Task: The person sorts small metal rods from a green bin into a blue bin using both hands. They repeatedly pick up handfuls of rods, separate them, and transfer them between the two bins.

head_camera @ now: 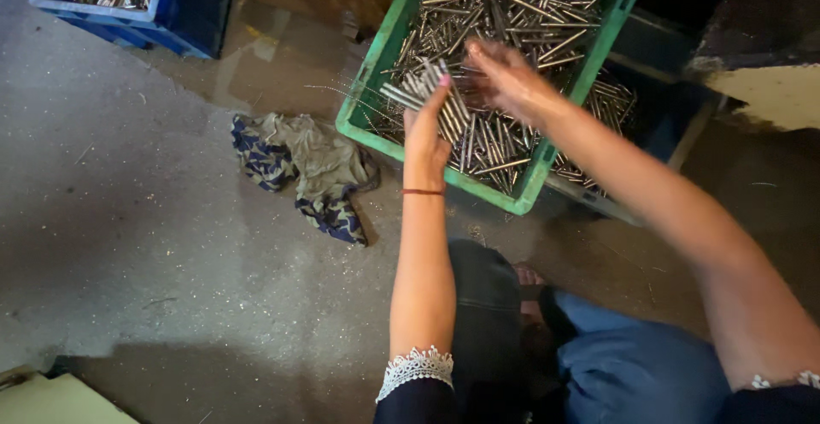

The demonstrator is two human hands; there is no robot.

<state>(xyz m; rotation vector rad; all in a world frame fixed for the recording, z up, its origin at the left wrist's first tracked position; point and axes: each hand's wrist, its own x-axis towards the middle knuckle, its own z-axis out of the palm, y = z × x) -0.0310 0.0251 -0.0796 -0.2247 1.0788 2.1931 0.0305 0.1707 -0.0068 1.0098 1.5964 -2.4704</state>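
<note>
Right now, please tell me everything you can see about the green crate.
The green crate looks like plastic, with slotted walls and a thick rim. It sits tilted across a darker frame, its near corner over the concrete floor. It holds many thin metal rods lying loose in all directions. The left hand grips a bundle of rods over it; the right hand, blurred, hovers above the pile.

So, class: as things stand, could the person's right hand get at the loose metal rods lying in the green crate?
Probably yes. The right hand hovers just above the metal rods in the open-topped green crate, with nothing between them. The left hand, gripping a bundle of rods, sits beside it, not across its path.
</note>
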